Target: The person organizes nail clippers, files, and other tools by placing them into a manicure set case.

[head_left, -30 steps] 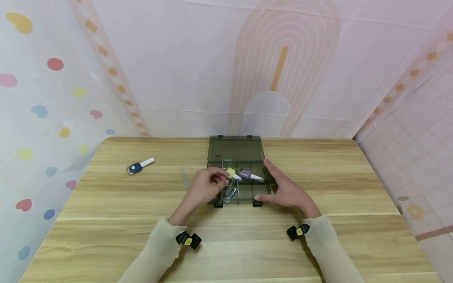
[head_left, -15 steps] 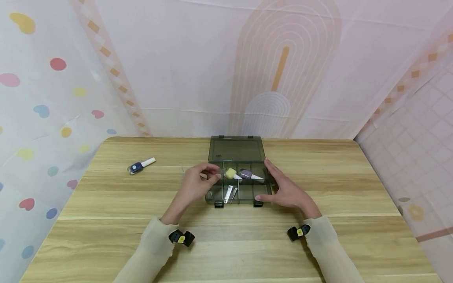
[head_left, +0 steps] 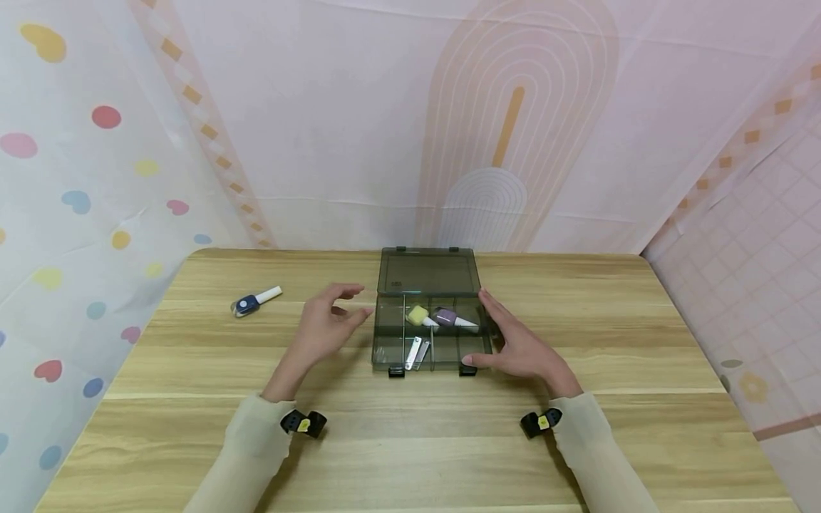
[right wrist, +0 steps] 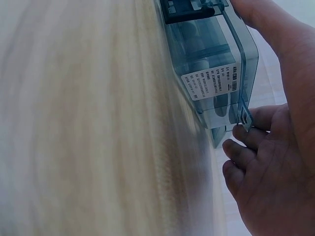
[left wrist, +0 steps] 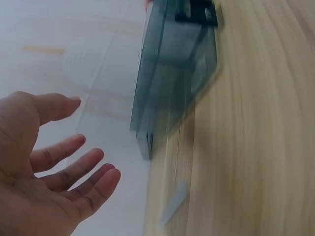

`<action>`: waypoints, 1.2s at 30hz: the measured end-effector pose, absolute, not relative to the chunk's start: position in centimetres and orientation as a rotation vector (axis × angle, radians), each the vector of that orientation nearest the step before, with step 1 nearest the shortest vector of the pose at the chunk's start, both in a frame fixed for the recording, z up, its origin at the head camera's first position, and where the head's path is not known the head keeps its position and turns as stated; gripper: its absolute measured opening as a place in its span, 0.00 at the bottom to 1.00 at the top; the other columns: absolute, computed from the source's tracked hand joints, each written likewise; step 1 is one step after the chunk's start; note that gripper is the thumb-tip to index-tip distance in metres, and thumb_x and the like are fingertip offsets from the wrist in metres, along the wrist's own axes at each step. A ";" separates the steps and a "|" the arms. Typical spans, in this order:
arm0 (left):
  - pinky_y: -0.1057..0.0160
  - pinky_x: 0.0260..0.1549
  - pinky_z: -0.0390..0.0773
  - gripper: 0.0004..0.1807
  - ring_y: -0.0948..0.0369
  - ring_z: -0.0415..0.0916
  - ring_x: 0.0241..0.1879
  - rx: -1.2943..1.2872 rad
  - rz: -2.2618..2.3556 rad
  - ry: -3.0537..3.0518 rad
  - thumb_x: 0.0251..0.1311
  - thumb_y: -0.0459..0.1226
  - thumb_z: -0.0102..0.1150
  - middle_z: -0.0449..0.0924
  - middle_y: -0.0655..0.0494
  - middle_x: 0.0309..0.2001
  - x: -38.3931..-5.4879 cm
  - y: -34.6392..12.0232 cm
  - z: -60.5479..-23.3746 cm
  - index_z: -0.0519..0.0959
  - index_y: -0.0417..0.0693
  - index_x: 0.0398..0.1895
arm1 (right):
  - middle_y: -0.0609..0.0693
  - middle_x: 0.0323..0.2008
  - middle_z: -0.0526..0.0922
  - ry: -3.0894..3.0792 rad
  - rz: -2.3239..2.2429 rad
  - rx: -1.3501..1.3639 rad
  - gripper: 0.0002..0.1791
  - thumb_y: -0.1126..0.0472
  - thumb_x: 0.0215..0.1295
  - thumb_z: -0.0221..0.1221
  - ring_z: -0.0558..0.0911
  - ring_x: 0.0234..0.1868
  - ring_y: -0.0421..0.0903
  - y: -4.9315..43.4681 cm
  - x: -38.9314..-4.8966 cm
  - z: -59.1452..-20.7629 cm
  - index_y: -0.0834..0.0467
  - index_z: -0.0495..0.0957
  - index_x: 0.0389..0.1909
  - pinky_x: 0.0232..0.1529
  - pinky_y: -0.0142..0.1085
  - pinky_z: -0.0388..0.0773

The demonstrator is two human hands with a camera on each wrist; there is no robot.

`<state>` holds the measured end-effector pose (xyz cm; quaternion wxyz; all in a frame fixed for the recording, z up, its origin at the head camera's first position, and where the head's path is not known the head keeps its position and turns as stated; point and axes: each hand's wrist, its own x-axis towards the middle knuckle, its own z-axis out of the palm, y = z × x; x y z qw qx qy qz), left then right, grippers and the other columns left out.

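Observation:
A smoky see-through divided box [head_left: 385, 324] stands on the table with its lid [head_left: 428, 272] swung back. In it lie a yellow nail polish bottle [head_left: 418, 315] and a purple nail polish bottle [head_left: 445, 317], both white-capped. Two slim silver nail clippers [head_left: 413, 353] lie side by side in a front compartment. My left hand [head_left: 326, 324] hovers left of the box, fingers apart and holding nothing. My right hand [head_left: 522, 345] holds the box's right side, thumb at the front corner and fingers toward the hinge. A pale slim stick [left wrist: 173, 204] lies on the table beyond the left fingers.
A dark blue nail polish bottle [head_left: 246, 305] with a white cap lies toward the table's left. A printed label [right wrist: 210, 82] is stuck on the box's side. Patterned cloth [head_left: 321, 142] hangs behind the wooden table [head_left: 423, 442].
My left hand has let go of a nail clipper in the front compartment and drawn back left, out of the box, its fingers spreading. The right hand keeps its hold.

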<state>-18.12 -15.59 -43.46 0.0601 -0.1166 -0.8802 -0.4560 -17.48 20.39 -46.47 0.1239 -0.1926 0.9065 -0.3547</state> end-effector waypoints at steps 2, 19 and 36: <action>0.44 0.52 0.84 0.25 0.41 0.77 0.61 -0.367 -1.343 -2.666 0.65 0.37 0.69 0.79 0.37 0.61 -18.2 -16.3 -43.6 0.78 0.38 0.63 | 0.45 0.85 0.36 2.643 -1.034 -0.558 0.69 0.30 0.54 0.71 0.44 0.84 0.55 20.4 -17.5 -46.5 0.44 0.35 0.84 0.79 0.61 0.53; 0.34 0.63 0.71 0.34 0.36 0.66 0.68 -0.406 -1.066 -2.680 0.64 0.40 0.70 0.70 0.32 0.68 -19.2 -21.0 -44.4 0.71 0.35 0.69 | 0.45 0.85 0.36 2.647 -1.033 -0.556 0.69 0.30 0.54 0.70 0.44 0.84 0.56 20.6 -17.4 -46.8 0.45 0.35 0.84 0.80 0.61 0.51; 0.27 0.65 0.61 0.41 0.28 0.56 0.70 -0.388 -0.840 -2.747 0.62 0.43 0.72 0.63 0.27 0.70 -20.4 -26.5 -44.5 0.66 0.29 0.71 | 0.44 0.84 0.36 2.657 -1.046 -0.584 0.68 0.31 0.54 0.71 0.44 0.84 0.54 20.6 -17.9 -46.6 0.46 0.36 0.84 0.80 0.60 0.51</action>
